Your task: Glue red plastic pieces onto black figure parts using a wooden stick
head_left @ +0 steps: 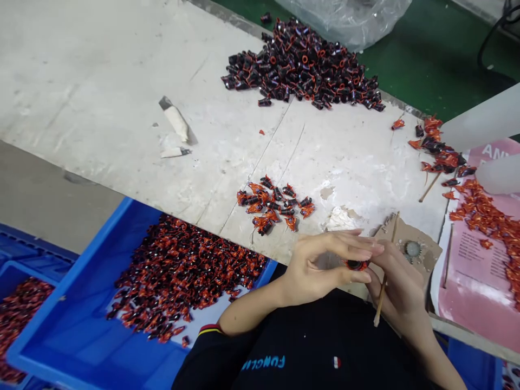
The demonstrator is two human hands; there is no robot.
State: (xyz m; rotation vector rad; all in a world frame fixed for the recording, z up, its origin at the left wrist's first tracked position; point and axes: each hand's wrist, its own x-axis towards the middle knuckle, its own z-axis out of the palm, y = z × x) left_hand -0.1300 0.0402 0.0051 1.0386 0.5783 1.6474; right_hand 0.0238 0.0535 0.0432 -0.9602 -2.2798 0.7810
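My left hand [314, 268] is closed, pinching a small black-and-orange plastic piece [357, 265] between thumb and fingertips. Close against it, my right hand [402, 281] grips a thin wooden stick [382, 300] that slants through the fingers, and its fingertips meet those of the left. Whether the right fingers also touch the piece is hidden. Beyond the hands lies a small cluster of black-and-orange pieces [278, 205] on the white worktop [122, 97]. Beside my right hand, a round grey cap [413, 248] sits on a scrap of cardboard [431, 253].
A large heap of black pieces [304, 65] covers the far edge near a clear plastic bag [353, 21]. Orange parts [483, 208] lie on a pink printed sheet [475, 276] at right. A blue bin [81, 330] of assembled-looking pieces stands below left. A whitish tube [176, 122] rests on the worktop.
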